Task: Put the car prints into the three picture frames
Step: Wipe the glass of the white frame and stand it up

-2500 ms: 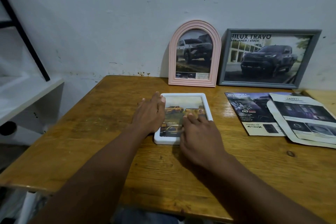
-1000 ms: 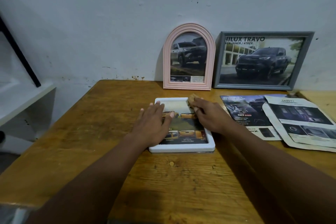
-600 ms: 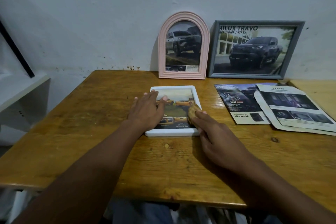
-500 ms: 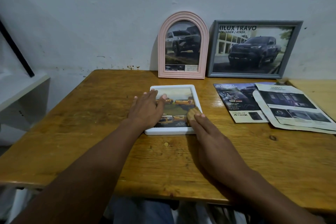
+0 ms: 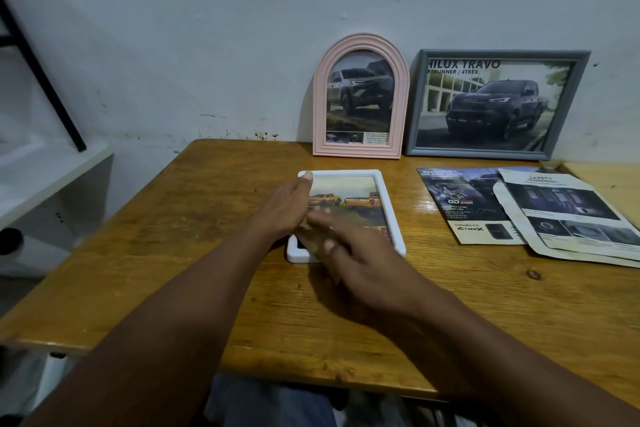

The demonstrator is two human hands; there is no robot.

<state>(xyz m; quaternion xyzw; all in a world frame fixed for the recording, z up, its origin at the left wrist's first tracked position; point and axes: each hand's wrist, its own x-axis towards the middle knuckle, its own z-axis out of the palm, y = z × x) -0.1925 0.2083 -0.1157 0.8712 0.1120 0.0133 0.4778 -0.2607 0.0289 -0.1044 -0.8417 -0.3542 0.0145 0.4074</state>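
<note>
A white rectangular frame lies flat in the middle of the wooden table, with a print of orange pickups in it. My left hand rests flat on the frame's left side, fingers straight. My right hand reaches over the frame's near left corner and presses a small tan pad on the glass with straight fingers; it is blurred. A pink arched frame and a grey frame lean on the wall, each holding a car print.
Two loose car brochures lie overlapping on the table at the right. A white shelf with a black slanted bar stands to the left. The wall runs close behind the table.
My right hand has swept the tan pad across the glass, from the top, down the right side, to the near left corner. My left hand has stayed on the frame's left side.
</note>
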